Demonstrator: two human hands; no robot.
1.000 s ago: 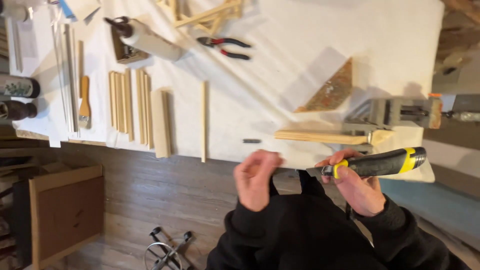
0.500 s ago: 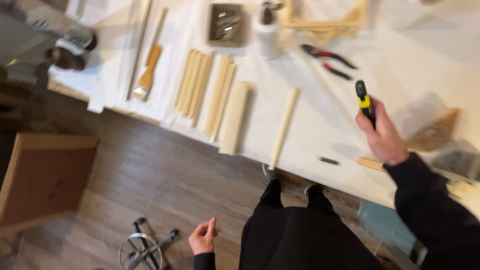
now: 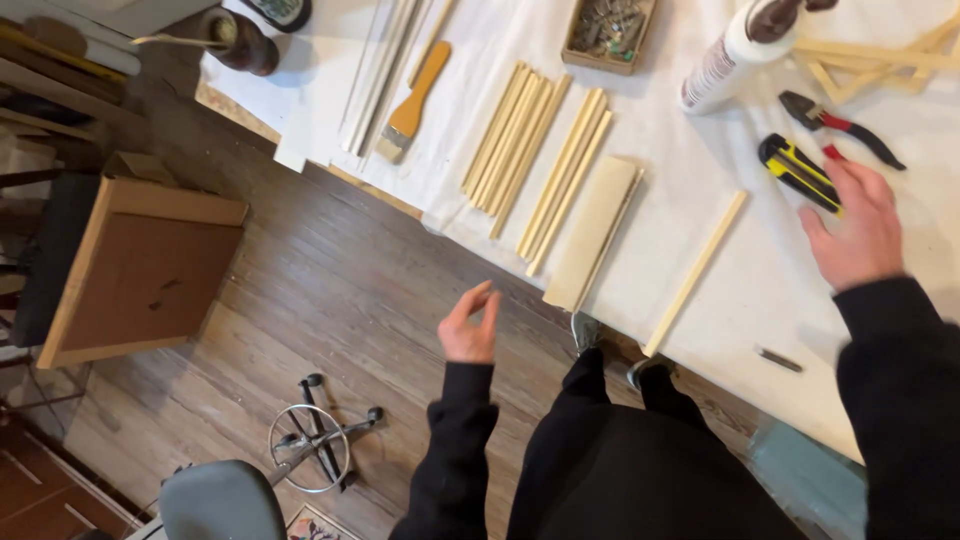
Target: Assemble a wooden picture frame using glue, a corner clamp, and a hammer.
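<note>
My right hand (image 3: pixel 858 230) lies spread over the white-covered table (image 3: pixel 700 300), its fingertips at the yellow and black utility knife (image 3: pixel 798 172), which rests on the cloth. I cannot tell whether the fingers still touch it. My left hand (image 3: pixel 468 325) hangs loose over the wooden floor below the table edge, fingers apart and holding nothing. A single wooden strip (image 3: pixel 696 272) lies between my two hands, near the table's edge. A flat wooden board (image 3: pixel 592 232) and bundles of thin wooden strips (image 3: pixel 540 160) lie left of it.
Red-handled pliers (image 3: pixel 840 130), a white glue bottle (image 3: pixel 735 50), a brush (image 3: pixel 412 105), a small box of metal parts (image 3: pixel 608 30) and a short dark piece (image 3: pixel 778 359) sit on the table. A wooden frame (image 3: pixel 140 270) and a stool base (image 3: pixel 315 445) stand on the floor.
My right hand has set the utility knife down on the table and opened over it. My left hand has risen and come nearer the table edge. The view swung left.
</note>
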